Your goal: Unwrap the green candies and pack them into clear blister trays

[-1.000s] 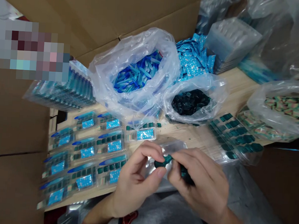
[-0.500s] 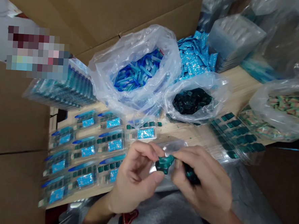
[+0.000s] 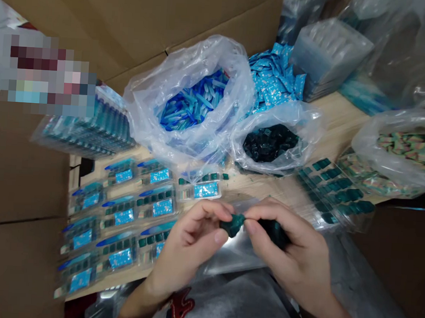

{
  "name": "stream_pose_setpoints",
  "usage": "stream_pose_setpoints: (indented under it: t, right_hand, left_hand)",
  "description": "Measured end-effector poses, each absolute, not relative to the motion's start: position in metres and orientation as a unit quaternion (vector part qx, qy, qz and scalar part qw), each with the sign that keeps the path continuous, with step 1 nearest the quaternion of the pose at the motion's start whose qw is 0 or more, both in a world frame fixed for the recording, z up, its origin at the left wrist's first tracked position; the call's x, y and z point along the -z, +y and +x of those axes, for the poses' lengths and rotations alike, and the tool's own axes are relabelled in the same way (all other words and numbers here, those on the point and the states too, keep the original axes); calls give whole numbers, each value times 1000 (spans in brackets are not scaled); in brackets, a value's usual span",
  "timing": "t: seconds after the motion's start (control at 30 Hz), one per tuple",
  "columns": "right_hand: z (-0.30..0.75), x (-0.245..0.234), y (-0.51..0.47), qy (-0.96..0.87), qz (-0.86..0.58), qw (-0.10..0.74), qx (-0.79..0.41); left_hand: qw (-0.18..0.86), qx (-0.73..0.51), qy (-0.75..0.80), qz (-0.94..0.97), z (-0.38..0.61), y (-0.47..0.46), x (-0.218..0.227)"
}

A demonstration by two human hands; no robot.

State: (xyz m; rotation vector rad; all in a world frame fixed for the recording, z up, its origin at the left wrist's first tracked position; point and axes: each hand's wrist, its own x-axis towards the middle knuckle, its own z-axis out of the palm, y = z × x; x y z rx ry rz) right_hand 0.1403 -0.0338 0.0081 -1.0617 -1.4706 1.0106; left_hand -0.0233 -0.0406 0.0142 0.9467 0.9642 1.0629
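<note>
My left hand (image 3: 189, 244) and my right hand (image 3: 293, 257) meet low in the middle of the view, both pinching a small dark teal piece (image 3: 233, 225) between fingertips. More dark teal pieces (image 3: 275, 231) sit bunched in my right palm. Under the hands lies a clear plastic tray (image 3: 240, 254). To the left, several filled clear packs (image 3: 122, 218) with blue labels lie in rows on the wooden table (image 3: 339, 123).
Behind the hands stand a clear bag of blue sticks (image 3: 190, 105) and a smaller bag of dark teal pieces (image 3: 271, 142). Light blue sachets (image 3: 275, 79) are heaped behind. A tray with teal pieces (image 3: 334, 193) and a bag of multicoloured pieces (image 3: 407, 147) lie right. Cardboard walls (image 3: 20, 176) enclose the left.
Both hands have shifted slightly up and closer together, still working the teal piece between the fingertips. The view has tilted a little.
</note>
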Motion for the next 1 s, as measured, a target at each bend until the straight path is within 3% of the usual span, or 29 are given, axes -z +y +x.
stream_pose_setpoints:
  t: [0.13, 0.27, 0.37, 0.6, 0.87, 1.0]
  right_hand:
    - [143, -1, -32, -653, -465, 490, -343]
    - [153, 8, -32, -659, -517, 495, -232]
    - [165, 16, -30, -630, -559, 486, -232]
    - [163, 49, 5, -601, -584, 385, -387]
    - [154, 43, 20, -556, -549, 400, -479]
    - [156, 29, 4, -456, -476, 411, -630]
  left_hand:
    - [534, -435, 445, 573, -27, -38, -11]
    - [482, -429, 483, 592, -32, -26, -8]
    - [458, -433, 512, 584, -38, -14, -2]
    - [445, -391, 560, 579, -51, -1, 16]
    - [407, -390, 581, 587, -59, -10, 18]
    - [375, -384, 543, 646, -46, -19, 12]
